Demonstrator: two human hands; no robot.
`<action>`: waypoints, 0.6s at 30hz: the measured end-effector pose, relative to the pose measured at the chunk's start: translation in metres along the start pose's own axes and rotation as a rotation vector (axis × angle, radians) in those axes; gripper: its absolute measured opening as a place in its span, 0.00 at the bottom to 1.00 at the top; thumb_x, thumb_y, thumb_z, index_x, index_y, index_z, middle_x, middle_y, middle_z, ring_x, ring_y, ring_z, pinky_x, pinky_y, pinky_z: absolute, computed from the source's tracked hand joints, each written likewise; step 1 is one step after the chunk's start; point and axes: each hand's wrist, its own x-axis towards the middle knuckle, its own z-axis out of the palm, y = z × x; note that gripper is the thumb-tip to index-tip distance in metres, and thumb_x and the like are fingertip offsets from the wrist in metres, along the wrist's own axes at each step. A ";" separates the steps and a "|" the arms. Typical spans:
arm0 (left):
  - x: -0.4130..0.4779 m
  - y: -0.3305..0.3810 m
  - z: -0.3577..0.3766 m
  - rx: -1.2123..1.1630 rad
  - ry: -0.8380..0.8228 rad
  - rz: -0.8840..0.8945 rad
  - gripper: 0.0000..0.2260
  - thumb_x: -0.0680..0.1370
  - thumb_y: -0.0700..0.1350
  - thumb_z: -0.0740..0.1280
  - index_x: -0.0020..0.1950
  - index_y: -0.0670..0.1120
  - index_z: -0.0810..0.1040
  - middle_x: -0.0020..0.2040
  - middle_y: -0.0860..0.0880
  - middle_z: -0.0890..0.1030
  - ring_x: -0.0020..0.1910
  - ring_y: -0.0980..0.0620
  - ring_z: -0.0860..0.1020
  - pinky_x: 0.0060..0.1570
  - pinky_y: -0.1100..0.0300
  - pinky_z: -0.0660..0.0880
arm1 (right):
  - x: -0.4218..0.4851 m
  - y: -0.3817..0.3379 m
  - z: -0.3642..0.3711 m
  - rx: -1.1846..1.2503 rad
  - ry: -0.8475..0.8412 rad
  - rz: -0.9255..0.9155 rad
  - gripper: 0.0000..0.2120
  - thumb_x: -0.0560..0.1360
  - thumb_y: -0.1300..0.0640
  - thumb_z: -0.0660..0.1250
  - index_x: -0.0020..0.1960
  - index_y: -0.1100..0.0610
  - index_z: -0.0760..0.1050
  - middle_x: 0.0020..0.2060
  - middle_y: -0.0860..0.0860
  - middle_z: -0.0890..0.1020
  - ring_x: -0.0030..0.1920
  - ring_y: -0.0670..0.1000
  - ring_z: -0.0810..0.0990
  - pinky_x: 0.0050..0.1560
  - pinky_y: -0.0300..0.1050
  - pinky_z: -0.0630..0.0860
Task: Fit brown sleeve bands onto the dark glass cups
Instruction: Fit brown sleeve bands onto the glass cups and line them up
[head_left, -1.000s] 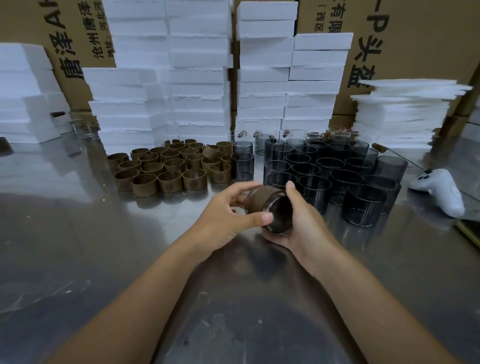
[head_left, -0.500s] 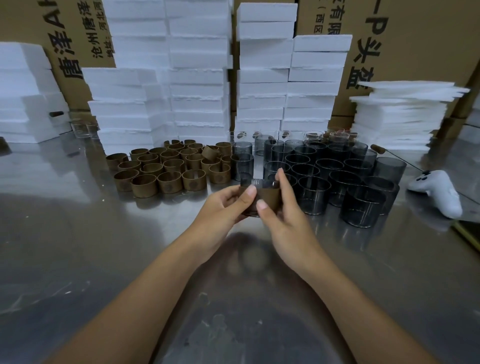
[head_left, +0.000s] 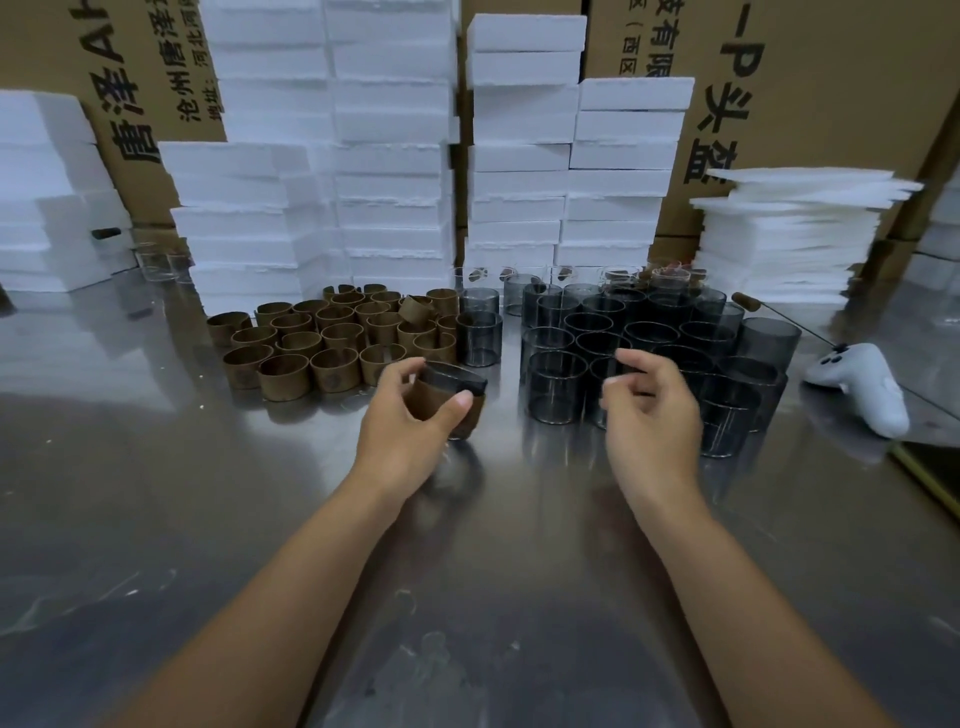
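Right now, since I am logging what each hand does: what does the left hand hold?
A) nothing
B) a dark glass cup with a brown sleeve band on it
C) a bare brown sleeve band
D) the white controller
B: the left hand grips a dark glass cup with a brown sleeve band around it, while the right hand holds nothing.

bands (head_left: 335, 370) L of cups (head_left: 649, 332) | foam stacks (head_left: 389, 156) behind both | controller (head_left: 860, 387) R of cups | all on table (head_left: 156, 519)

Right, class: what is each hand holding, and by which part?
The left hand grips a dark glass cup by its brown sleeve band, thumb in front. The right hand holds nothing.
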 end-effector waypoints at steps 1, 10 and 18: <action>0.001 0.000 -0.003 0.036 0.019 0.021 0.25 0.74 0.46 0.71 0.68 0.55 0.67 0.56 0.51 0.75 0.51 0.56 0.74 0.50 0.67 0.71 | 0.002 0.002 -0.002 -0.022 0.052 -0.002 0.13 0.78 0.65 0.61 0.58 0.51 0.74 0.39 0.46 0.75 0.33 0.41 0.74 0.34 0.29 0.71; 0.011 -0.014 -0.018 0.040 0.238 -0.057 0.22 0.72 0.42 0.74 0.60 0.52 0.66 0.53 0.51 0.75 0.51 0.51 0.74 0.50 0.59 0.70 | 0.004 0.014 -0.007 -0.297 -0.035 0.026 0.23 0.77 0.65 0.61 0.70 0.51 0.69 0.45 0.55 0.75 0.45 0.52 0.74 0.50 0.47 0.73; 0.011 -0.016 -0.021 0.090 0.224 -0.086 0.25 0.74 0.41 0.72 0.67 0.48 0.65 0.62 0.46 0.75 0.53 0.54 0.71 0.51 0.61 0.67 | 0.002 0.022 -0.009 -0.493 -0.059 0.002 0.21 0.76 0.61 0.65 0.68 0.50 0.69 0.54 0.49 0.63 0.49 0.51 0.72 0.46 0.44 0.70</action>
